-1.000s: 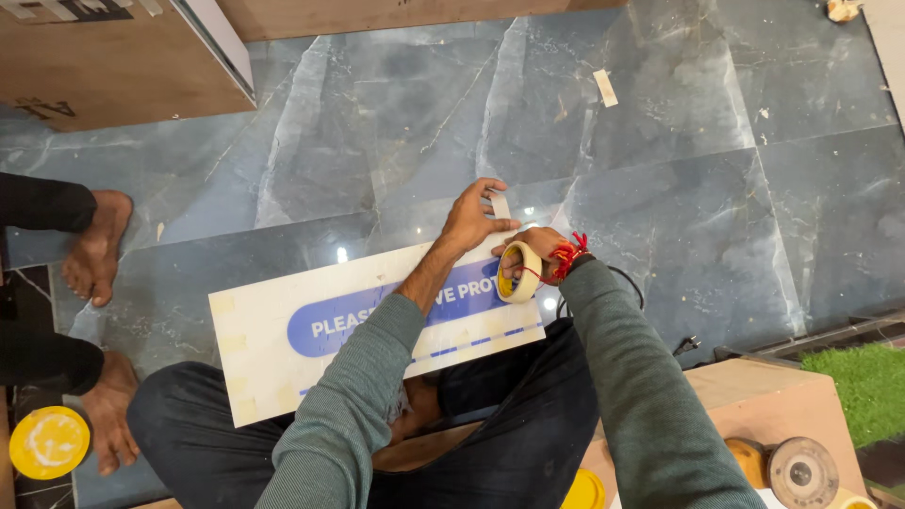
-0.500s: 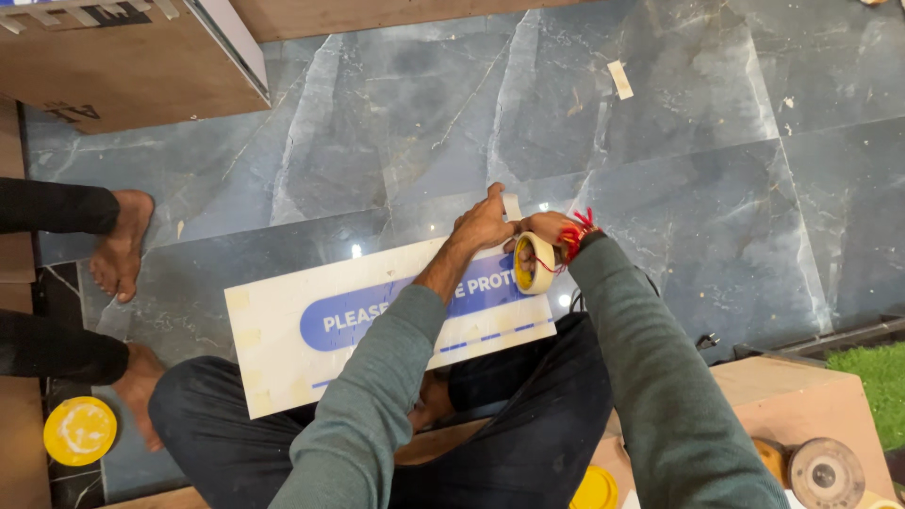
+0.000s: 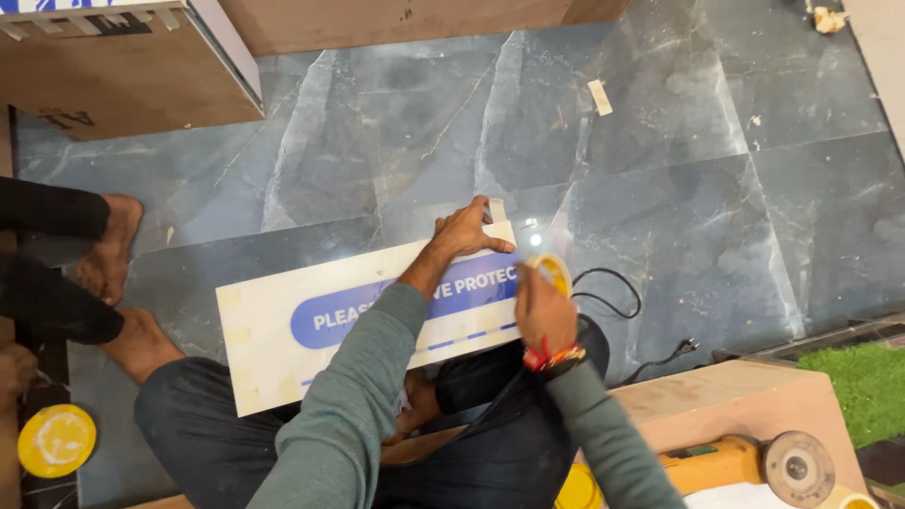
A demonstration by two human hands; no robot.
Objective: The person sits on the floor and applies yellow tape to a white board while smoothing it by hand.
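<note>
A person seated cross-legged on a dark marble floor [image 3: 660, 141] presses the fingers [image 3: 488, 247] of the left hand [image 3: 464, 232] flat and slightly spread on the upper right corner of a long white sign board [image 3: 273, 330] that bears a blue rounded band with white lettering. The right hand [image 3: 544, 309], with a red thread band at the wrist, has its fingers curled around a yellow roll of tape [image 3: 553, 273], gripping it just beside the board's right end and close under the left hand. The board lies across the person's lap, its left end jutting over the dark trousers, its right end meeting both hands. Both forearms wear grey-green sleeves.

A black cable [image 3: 613, 302] loops on the floor just right of the tape roll. Lower right, an orange power tool [image 3: 716, 462] with a round grinding disc [image 3: 798, 467] rests on a low wooden platform [image 3: 735, 396], with a strip of green artificial turf [image 3: 863, 377] beside it. At the left edge, another person's bare feet [image 3: 108, 245] and dark trouser legs show, near a yellow round disc [image 3: 57, 440]. A wooden box [image 3: 113, 85] sits at the upper left, and a small pale scrap [image 3: 600, 97] lies on the floor well apart from the hands.
</note>
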